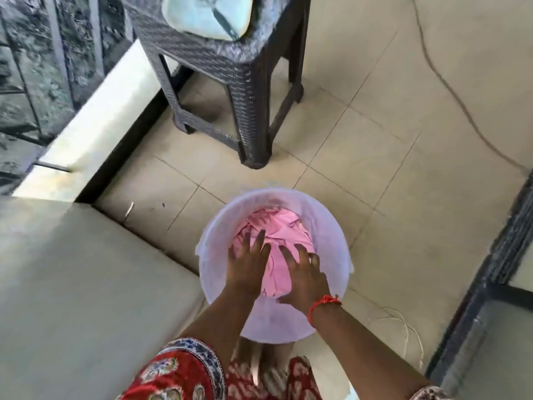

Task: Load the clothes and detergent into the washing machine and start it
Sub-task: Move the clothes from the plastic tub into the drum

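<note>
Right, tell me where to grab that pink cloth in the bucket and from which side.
Take the pink cloth from above, one of the hands on each flank of the heap: left hand, right hand. It lies bunched low inside the bucket, whose walls block every side, so scooping under the mound's edges and lifting straight up looks best.

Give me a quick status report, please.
Left hand and right hand open, pressing pink clothes. Clothes in bucket. Washing machine not visible.
</note>
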